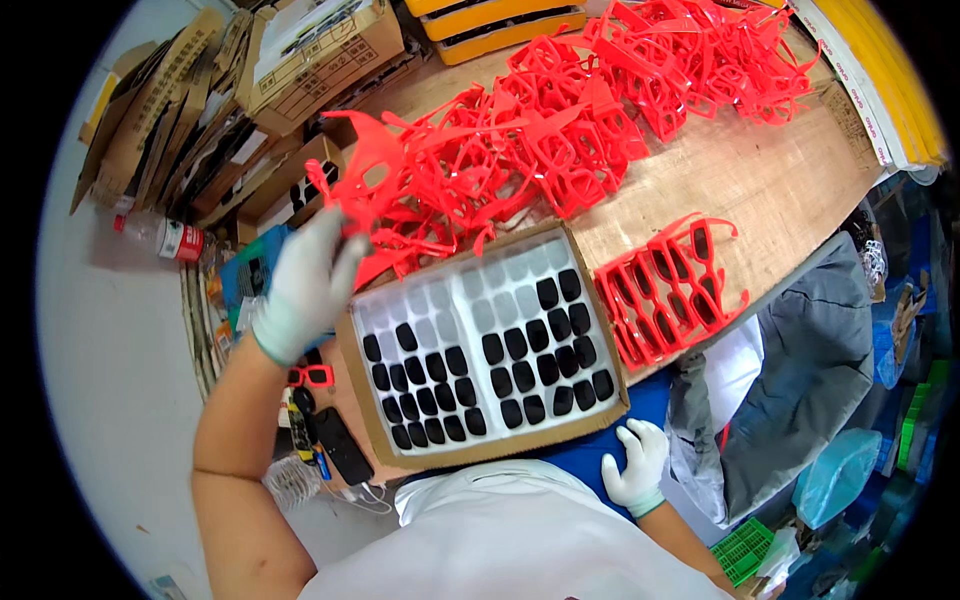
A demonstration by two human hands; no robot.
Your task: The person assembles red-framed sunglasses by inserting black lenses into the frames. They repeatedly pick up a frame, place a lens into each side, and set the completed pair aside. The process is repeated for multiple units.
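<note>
My left hand (305,280), in a white glove, reaches to the near left end of a heap of red plastic glasses frames (570,130). Its fingers close on a red glasses frame (375,165), raised a little over the heap and smeared by motion. Gloved too, my right hand (638,468) rests empty on blue cloth at the table's near edge, fingers loosely apart. Between the hands lies a shallow cardboard box (400,460) with a white tray (455,325) of dark lenses (427,400); its far slots hold no dark lenses.
Several red glasses with dark lenses (668,290) stand in a row right of the box. A black phone (342,445) lies at the left. Beyond are cardboard boxes (320,65), a bottle (170,240) and yellow trays (500,30). A grey cloth bag (800,380) hangs at right.
</note>
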